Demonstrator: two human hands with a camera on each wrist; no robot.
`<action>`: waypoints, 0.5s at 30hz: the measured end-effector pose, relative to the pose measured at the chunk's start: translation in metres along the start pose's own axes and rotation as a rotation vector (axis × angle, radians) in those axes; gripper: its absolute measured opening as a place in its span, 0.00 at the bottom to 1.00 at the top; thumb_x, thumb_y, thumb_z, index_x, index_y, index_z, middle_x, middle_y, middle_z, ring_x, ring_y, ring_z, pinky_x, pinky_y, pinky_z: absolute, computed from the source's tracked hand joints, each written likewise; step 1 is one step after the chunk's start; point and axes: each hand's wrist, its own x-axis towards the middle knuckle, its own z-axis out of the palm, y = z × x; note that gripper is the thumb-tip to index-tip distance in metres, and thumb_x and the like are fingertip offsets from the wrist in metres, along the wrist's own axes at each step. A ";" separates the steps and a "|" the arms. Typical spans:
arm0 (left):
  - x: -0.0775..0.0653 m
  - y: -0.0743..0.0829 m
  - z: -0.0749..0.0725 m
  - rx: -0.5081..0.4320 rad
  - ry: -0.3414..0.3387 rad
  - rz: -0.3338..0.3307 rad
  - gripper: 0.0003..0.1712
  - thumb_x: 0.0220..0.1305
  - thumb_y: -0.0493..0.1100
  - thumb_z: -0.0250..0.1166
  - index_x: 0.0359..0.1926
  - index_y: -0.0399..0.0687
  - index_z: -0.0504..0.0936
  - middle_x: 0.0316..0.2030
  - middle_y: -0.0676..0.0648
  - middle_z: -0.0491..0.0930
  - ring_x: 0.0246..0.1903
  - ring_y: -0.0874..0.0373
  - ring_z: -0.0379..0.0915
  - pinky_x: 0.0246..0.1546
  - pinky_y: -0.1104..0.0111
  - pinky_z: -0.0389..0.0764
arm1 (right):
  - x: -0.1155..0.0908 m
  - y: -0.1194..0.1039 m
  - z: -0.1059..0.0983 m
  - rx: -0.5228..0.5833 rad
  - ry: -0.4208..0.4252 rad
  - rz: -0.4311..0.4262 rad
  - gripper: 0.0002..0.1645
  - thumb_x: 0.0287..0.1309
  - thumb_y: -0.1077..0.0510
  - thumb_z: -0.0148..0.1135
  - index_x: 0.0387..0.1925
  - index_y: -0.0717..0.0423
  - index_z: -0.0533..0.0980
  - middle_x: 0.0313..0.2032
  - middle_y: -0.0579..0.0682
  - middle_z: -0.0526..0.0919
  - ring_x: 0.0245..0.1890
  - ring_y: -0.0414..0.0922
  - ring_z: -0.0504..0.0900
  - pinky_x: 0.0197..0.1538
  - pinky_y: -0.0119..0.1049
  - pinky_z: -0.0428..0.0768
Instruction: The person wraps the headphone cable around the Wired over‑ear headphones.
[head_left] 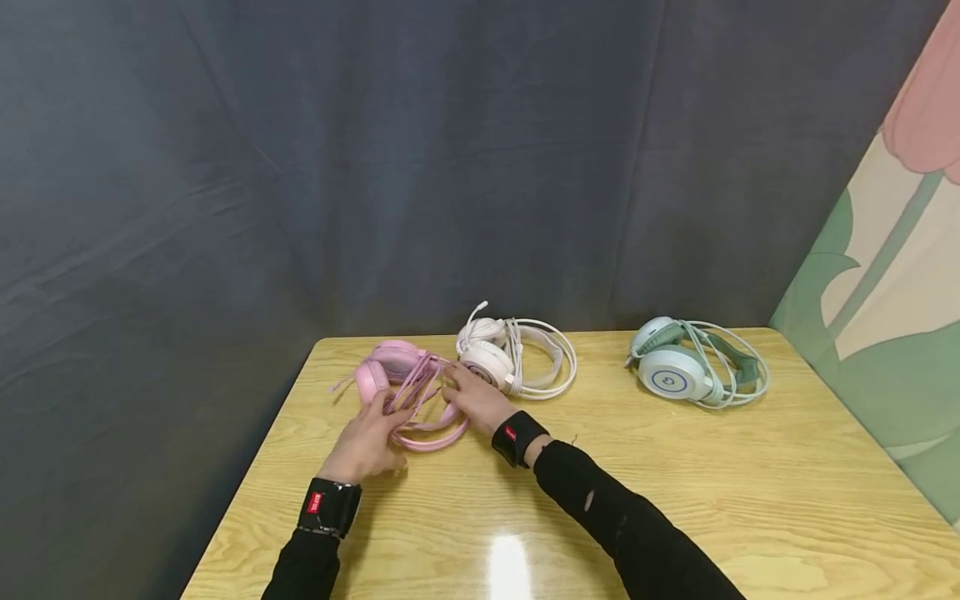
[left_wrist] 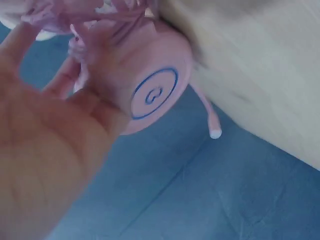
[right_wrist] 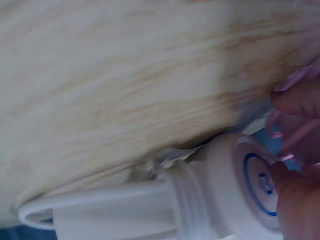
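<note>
A pink headset (head_left: 399, 358) with a microphone boom lies at the table's left, its cable (head_left: 420, 379) bundled over the ear cups and headband. My left hand (head_left: 365, 442) is at its near ear cup, fingers curled about the cup and cable. In the left wrist view the cup's round blue logo (left_wrist: 154, 93) faces outward. From the other side my right hand (head_left: 480, 400) holds the pink cable between thumb and fingers. Close beside those fingers lies a white headset (head_left: 487, 362), its cable coiled; its logo cup (right_wrist: 257, 182) shows large in the right wrist view.
Toward the back right of the wooden table (head_left: 675, 483) rests a green and white headset (head_left: 667, 372) with its cable looped. A dark curtain (head_left: 480, 167) hangs behind the table's back edge. A flower-patterned panel (head_left: 892, 350) stands along the right side.
</note>
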 end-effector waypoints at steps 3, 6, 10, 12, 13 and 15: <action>0.000 -0.004 0.006 0.029 0.005 0.008 0.35 0.36 0.39 0.82 0.52 0.52 0.84 0.59 0.42 0.66 0.51 0.44 0.73 0.41 0.50 0.79 | -0.002 -0.008 0.002 -0.103 0.057 0.012 0.10 0.64 0.65 0.49 0.42 0.60 0.77 0.63 0.69 0.69 0.67 0.64 0.66 0.66 0.54 0.68; 0.003 -0.004 0.012 0.062 0.083 0.001 0.23 0.38 0.41 0.83 0.40 0.49 0.87 0.50 0.43 0.69 0.40 0.48 0.76 0.38 0.53 0.79 | -0.002 -0.019 0.004 -0.220 0.079 0.145 0.11 0.63 0.66 0.53 0.44 0.58 0.77 0.57 0.65 0.73 0.57 0.61 0.74 0.52 0.52 0.80; 0.010 -0.001 0.018 0.064 0.165 -0.064 0.17 0.37 0.45 0.83 0.30 0.46 0.87 0.44 0.43 0.70 0.31 0.49 0.75 0.29 0.54 0.79 | 0.000 -0.032 0.005 -0.209 0.036 0.342 0.28 0.54 0.72 0.61 0.57 0.56 0.73 0.50 0.62 0.76 0.47 0.57 0.79 0.39 0.47 0.83; 0.014 0.001 0.020 0.052 0.192 -0.112 0.17 0.38 0.45 0.82 0.30 0.45 0.87 0.44 0.43 0.70 0.29 0.46 0.76 0.27 0.53 0.79 | 0.000 -0.036 0.005 -0.122 -0.001 0.359 0.38 0.49 0.74 0.63 0.64 0.60 0.68 0.52 0.63 0.76 0.48 0.57 0.80 0.45 0.47 0.82; 0.016 0.001 0.021 0.048 0.207 -0.136 0.17 0.38 0.44 0.82 0.30 0.44 0.87 0.44 0.42 0.70 0.28 0.45 0.76 0.27 0.53 0.79 | 0.000 -0.038 0.005 -0.083 -0.023 0.348 0.41 0.48 0.74 0.63 0.67 0.62 0.65 0.54 0.64 0.76 0.50 0.57 0.81 0.49 0.46 0.81; 0.019 0.001 0.022 0.039 0.234 -0.171 0.16 0.40 0.43 0.81 0.31 0.43 0.87 0.44 0.41 0.70 0.29 0.43 0.76 0.28 0.52 0.80 | 0.000 -0.039 0.004 -0.022 -0.077 0.325 0.44 0.49 0.73 0.63 0.69 0.66 0.60 0.59 0.67 0.72 0.56 0.57 0.79 0.57 0.44 0.78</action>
